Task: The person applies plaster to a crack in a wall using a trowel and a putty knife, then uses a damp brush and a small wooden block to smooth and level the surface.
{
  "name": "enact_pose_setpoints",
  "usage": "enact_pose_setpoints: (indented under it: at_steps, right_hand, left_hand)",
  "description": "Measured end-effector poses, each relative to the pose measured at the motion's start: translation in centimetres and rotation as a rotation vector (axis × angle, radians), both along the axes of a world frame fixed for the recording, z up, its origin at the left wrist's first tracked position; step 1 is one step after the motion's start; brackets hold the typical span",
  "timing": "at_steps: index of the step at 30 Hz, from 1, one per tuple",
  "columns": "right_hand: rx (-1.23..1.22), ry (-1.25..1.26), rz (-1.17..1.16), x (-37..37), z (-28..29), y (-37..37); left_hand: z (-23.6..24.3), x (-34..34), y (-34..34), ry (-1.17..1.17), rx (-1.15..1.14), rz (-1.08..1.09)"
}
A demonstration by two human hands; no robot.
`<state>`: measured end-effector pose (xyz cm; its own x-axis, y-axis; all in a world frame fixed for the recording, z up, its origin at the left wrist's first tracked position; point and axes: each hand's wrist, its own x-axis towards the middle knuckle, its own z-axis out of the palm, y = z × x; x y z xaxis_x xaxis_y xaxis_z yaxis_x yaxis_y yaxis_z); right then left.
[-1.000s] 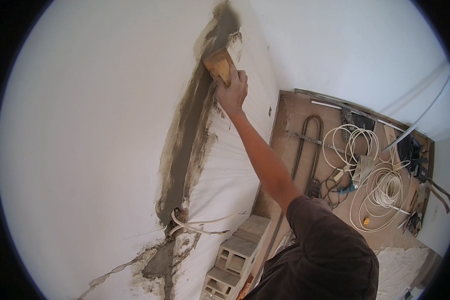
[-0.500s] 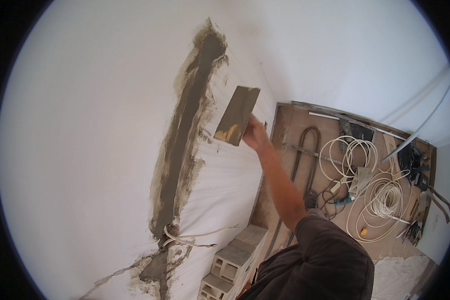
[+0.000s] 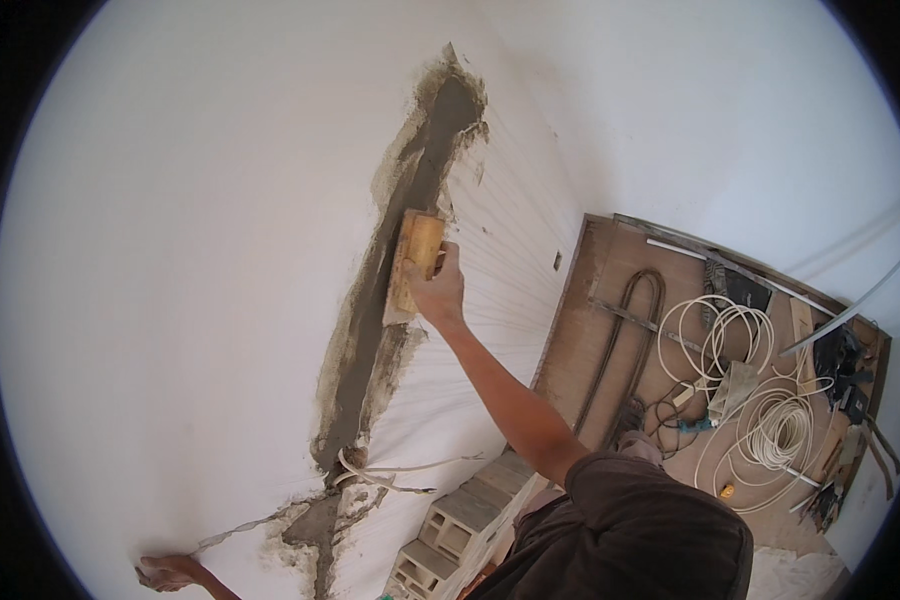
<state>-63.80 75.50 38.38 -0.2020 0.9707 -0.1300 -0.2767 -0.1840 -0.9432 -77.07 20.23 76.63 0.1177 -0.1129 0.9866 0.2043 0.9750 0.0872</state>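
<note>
My right hand (image 3: 438, 287) grips a yellowish plastering float (image 3: 417, 255) by its back. The float's face is turned to the wall and lies against a long strip of wet grey mortar (image 3: 362, 355). Down at the lower left, my left hand (image 3: 173, 572) is at the white wall beside the end of a thin crack, its fingers stretched out with nothing seen in them. Pale cable ends (image 3: 395, 470) stick out of the wall below the strip. Under them is a rough patch of grey mortar (image 3: 313, 525).
Hollow blocks (image 3: 455, 530) are stacked against the wall's foot. On the brown floor to the right lie coils of white cable (image 3: 778, 430), a bent dark tube (image 3: 625, 335), a yellow object (image 3: 727, 491) and black bags (image 3: 835, 335). A pale flexible conduit (image 3: 845, 315) hangs at the right.
My right hand has brought the float leftward onto the mortar strip, turning its mortar-smeared face to the wall. My left hand has come into view at the lower left.
</note>
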Motion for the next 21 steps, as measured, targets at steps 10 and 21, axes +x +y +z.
enact_pose_setpoints:
  at_steps: [10, 21]
  right_hand:
    - [-0.309, -0.253, -0.062, 1.6, -16.1, -2.8]
    - [0.633, -0.16, -0.137, 0.3, -4.1, -5.6]
  left_hand:
    - [-0.5, 0.3, 1.0, 0.166, -0.005, 0.0]
    - [-1.4, -0.4, 4.9, 0.317, -0.223, -0.183]
